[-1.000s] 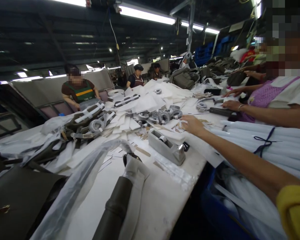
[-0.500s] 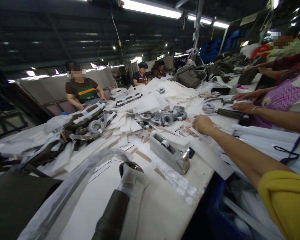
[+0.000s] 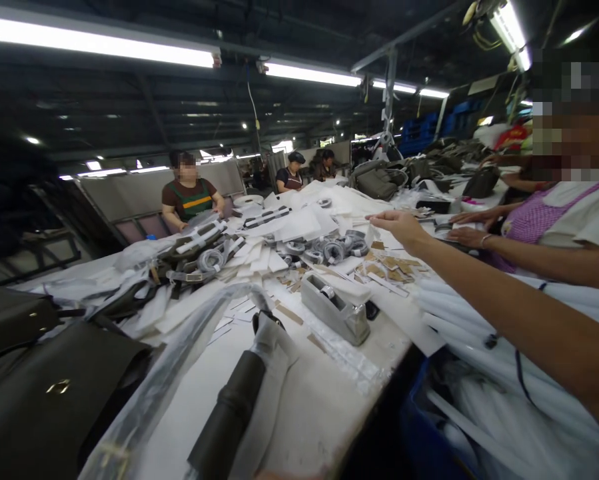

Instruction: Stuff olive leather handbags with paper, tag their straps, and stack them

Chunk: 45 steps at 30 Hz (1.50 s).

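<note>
My right hand (image 3: 399, 228) reaches in from the right over the middle of the cluttered table, fingers stretched out to the left near white foam sheets (image 3: 304, 223). Nothing can be made out in it. Brown card pieces (image 3: 392, 267) lie just below it. Only a blurred sliver of skin, seemingly my left hand (image 3: 289, 476), shows at the bottom edge; its fingers are hidden. Above it lies a dark olive rolled strap or handle (image 3: 229, 413) in clear wrap. A grey tape dispenser (image 3: 334, 310) stands at the table's middle, and coiled grey straps (image 3: 334, 250) lie behind it.
Dark olive bags (image 3: 59, 393) fill the left front. A blue bin (image 3: 419, 413) with plastic wrap stands below the table's right edge, beside white padded rolls (image 3: 459, 307). A co-worker's hands (image 3: 472, 233) are at the right; another person (image 3: 192, 193) works across the table.
My right hand has left the brown card pieces and moved up and slightly left, its fingers now extended. The camera view has shifted. A skin-coloured sliver now shows at the bottom edge.
</note>
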### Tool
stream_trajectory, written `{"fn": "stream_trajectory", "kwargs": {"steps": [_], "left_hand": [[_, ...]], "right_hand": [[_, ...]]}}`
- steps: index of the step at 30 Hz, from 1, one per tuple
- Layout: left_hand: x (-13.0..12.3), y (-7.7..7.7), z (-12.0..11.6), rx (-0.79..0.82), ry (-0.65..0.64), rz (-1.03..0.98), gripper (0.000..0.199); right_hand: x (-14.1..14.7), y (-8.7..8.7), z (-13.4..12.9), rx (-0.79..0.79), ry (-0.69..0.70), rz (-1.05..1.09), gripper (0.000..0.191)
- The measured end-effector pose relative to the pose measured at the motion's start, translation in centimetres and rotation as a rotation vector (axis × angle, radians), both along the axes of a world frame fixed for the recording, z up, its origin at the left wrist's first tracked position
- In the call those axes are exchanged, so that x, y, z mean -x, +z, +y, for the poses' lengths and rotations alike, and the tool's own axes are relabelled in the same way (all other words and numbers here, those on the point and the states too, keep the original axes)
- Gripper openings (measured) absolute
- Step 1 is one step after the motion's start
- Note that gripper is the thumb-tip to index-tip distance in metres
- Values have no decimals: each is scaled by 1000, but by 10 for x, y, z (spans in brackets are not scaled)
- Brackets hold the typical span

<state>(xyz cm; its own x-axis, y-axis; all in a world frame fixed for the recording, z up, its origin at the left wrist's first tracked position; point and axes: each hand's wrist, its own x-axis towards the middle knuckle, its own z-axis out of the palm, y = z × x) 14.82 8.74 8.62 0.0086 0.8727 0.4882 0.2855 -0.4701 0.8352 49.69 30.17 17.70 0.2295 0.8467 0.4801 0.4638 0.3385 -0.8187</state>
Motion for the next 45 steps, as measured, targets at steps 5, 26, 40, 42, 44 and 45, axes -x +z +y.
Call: {"fn": "stream_trajectory", "kwargs": {"steps": [5, 26, 40, 42, 44, 45], "left_hand": [[-22, 22, -50, 65, -96, -141, 25], [-29, 21, -32, 163, -114, -205, 29], [-37, -1, -64, 5, -48, -118, 39], [-40, -10, -69, 3, -20, -66, 46], [-43, -16, -71, 49, -17, -50, 41], [-45, -18, -71, 86, -28, -65, 37]], "right_hand": [[57, 14, -74, 170, 285, 194, 28], [161, -42, -202, 18, 830, 738, 14], [172, -69, -217, -51, 735, 1094, 7], [175, -71, -218, -58, 722, 1144, 6], [177, -74, -219, -48, 708, 1188, 6], [179, -75, -219, -43, 698, 1201, 6]]}}
